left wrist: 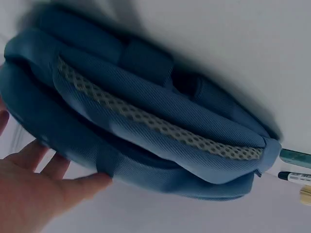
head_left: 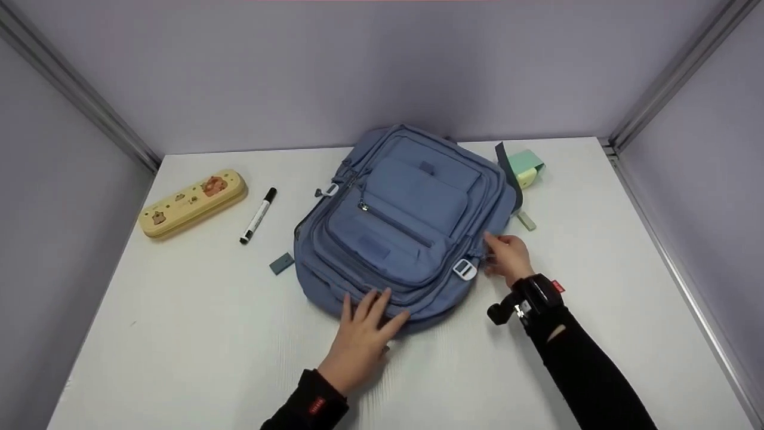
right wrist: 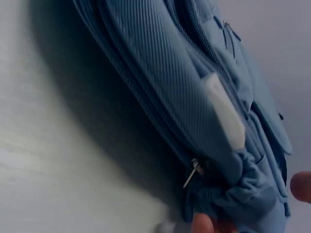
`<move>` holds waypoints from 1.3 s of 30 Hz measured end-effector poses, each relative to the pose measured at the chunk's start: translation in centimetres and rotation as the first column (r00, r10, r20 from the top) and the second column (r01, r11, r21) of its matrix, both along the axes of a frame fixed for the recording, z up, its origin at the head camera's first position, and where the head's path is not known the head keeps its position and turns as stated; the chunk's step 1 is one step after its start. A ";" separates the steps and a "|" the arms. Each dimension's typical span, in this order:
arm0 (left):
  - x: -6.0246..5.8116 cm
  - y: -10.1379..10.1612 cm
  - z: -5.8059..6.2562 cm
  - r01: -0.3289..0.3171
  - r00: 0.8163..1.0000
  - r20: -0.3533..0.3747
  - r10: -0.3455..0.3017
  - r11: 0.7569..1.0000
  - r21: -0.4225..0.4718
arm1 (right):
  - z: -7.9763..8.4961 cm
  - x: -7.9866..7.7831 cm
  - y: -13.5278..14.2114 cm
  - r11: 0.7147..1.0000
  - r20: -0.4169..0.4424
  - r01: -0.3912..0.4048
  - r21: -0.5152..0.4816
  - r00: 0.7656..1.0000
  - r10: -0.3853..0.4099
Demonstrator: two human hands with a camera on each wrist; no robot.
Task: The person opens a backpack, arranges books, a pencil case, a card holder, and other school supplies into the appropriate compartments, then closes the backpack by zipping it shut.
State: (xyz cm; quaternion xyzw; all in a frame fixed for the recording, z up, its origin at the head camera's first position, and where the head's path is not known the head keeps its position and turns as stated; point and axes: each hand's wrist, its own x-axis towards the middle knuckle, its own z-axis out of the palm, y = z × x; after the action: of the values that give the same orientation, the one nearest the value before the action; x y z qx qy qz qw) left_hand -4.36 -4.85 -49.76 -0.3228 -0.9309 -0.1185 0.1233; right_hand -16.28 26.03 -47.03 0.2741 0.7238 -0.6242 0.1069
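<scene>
A blue backpack (head_left: 412, 203) lies front side up on the white table, tilted, with its zip pockets showing. My left hand (head_left: 361, 340) rests with spread fingers on the backpack's near edge. In the left wrist view, those fingertips (left wrist: 99, 182) touch the blue fabric below a mesh-trimmed strap (left wrist: 160, 127). At the backpack's right side is my right hand (head_left: 509, 258), beside a white buckle (head_left: 465, 269). The right wrist view shows its thumb (right wrist: 302, 187) apart from the other fingertips, near a gathered side pocket (right wrist: 248, 194) and a metal zip pull (right wrist: 192, 174).
Left of the backpack are a yellow pencil case (head_left: 194, 203), a black-and-white marker (head_left: 258, 216) and a small dark green block (head_left: 282, 263). On its right lie a mint-green item (head_left: 526, 162), a dark strap (head_left: 509, 176) and a small pale green piece (head_left: 526, 220). Grey panels enclose the table.
</scene>
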 end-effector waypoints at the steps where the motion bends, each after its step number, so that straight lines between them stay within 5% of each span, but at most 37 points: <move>1: 0.1 0.3 -0.3 0.000 1.000 -0.031 -0.001 1.000 -0.031 | -0.3 -0.3 0.1 1.000 -0.001 -0.007 0.019 1.000 0.007; 6: -0.7 -0.1 -1.6 -0.036 0.988 -0.155 0.027 0.998 -0.054 | -1.4 -0.5 0.2 0.995 -0.012 -0.039 0.097 0.999 0.040; 20: -3.8 -5.2 -2.8 -0.148 0.950 -0.273 0.152 0.988 0.034 | -2.3 2.5 -2.3 0.994 0.033 -0.109 -0.032 0.993 0.110; 29: -4.7 -6.5 -2.6 -0.319 0.927 -0.193 0.321 0.947 0.040 | -2.7 4.1 -4.5 0.990 0.021 -0.134 -0.044 0.991 0.136; 35: -4.2 -6.2 -2.3 -0.323 0.930 -0.161 0.330 0.944 0.069 | -2.8 4.5 -4.0 0.971 -0.023 -0.197 0.135 0.979 0.202; 39: -3.2 -4.6 -1.9 -0.293 0.927 -0.189 0.325 0.940 0.177 | -2.5 5.0 -3.3 0.873 -0.168 -0.204 0.443 0.937 0.305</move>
State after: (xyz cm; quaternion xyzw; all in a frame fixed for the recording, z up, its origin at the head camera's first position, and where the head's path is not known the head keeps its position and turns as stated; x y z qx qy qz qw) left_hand -7.61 -9.49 -51.64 -0.1728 -0.9401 -0.1295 0.2637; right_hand -11.33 22.77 -49.55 0.1171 0.8779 -0.4623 0.0419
